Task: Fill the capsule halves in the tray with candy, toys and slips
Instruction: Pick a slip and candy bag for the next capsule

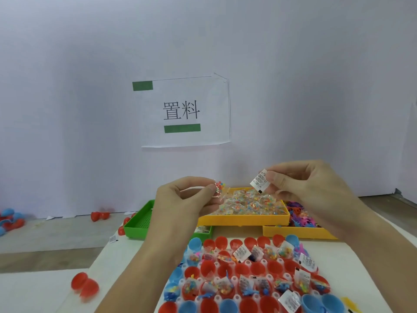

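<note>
Tray (234, 280): 6 o'clock, nearest you, capsule halves (208, 268) partly filled.
Left hand (187, 199): pinching candy packet (219, 188), 12 o'clock.
Right hand (302, 188): pinching slip (259, 181).
Risk: those loose pinches could drop stuff between cups, imo.

Left hand (187, 197) raised, fingertips pinching, right hand (302, 184) raised, pinching

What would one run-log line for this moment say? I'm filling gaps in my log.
left hand: pinches candy packet | right hand: pinches slip | both above capsule tray, partly filled
</note>
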